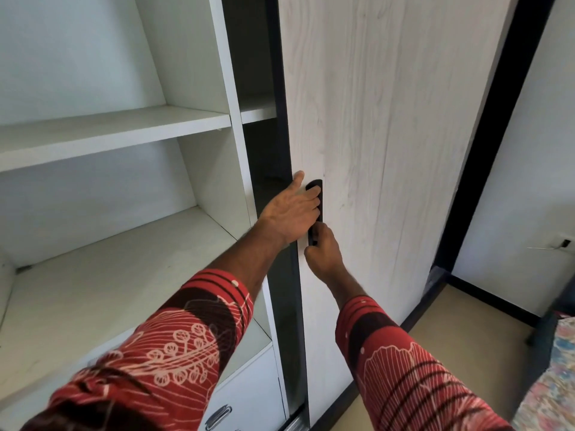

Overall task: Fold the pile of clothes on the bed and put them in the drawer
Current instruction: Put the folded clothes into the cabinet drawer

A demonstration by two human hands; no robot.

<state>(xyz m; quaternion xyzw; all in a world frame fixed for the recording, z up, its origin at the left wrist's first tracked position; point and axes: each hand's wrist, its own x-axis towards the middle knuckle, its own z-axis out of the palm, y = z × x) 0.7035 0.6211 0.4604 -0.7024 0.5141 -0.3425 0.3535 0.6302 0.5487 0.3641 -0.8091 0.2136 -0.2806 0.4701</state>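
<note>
Because both hands hold the same long black handle (315, 211) set into the pale wood-grain sliding door (382, 150), a hard pull could go wrong. The left hand (294, 209) has its fingers hooked into the top of the handle, with the thumb lying flat on the door edge. The right hand (323, 253) is curled round the bottom of the handle, just under the left one. I think a thumb could get pinched if the door slides fast toward the dark frame. The door looks smooth and flat, so the fingers might also slip out of the shallow slot.

The white shelves (109, 132) inside the wardrobe are plain, flat boards with sharp corners. Low down sits the white drawer with a shiny metal handle (219, 415), and it looks closed. No pile of clothes shows here. Only a corner of flowery bed cloth (557, 377) peeks in at the right edge. The red patterned sleeves (186, 337) look soft and loose.
</note>
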